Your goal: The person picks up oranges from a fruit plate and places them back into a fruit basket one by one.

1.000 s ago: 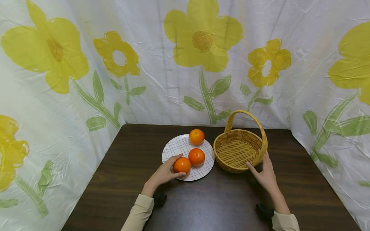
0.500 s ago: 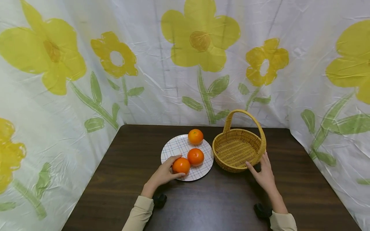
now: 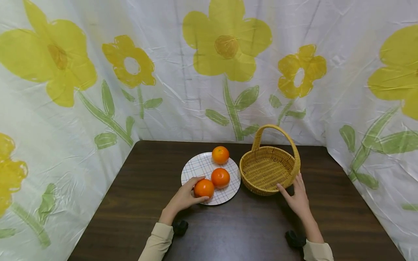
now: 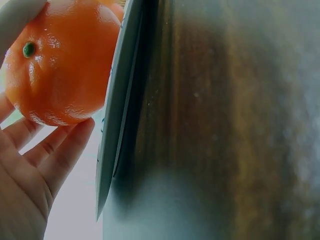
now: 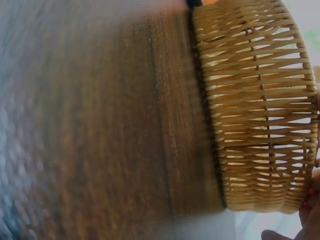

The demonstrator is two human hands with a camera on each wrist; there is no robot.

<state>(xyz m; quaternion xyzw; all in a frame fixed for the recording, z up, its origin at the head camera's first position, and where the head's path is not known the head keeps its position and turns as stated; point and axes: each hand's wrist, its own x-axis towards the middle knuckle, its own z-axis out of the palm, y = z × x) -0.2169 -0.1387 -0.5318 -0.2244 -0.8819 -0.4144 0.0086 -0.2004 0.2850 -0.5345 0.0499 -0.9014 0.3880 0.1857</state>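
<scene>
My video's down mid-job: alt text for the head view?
A person's left hand grips a round orange fruit, the nearest of three on a round white grid-patterned plate; the right hand touches the near right side of a round yellow wicker basket with an arched handle. Plate and basket stand on a dark brown wood-grain table before a white yellow-flowered curtain.

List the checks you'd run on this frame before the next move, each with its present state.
1. Left grip around the near orange: ok.
2. The near orange off the plate: cannot tell; the rim hides its underside in the left wrist view.
3. Gap between the near orange and the middle orange: not ok; none shows from the head view.
4. Right grip touching the basket: ok; how firmly, cannot tell.
5. The basket upright, opening facing up: ok.
</scene>
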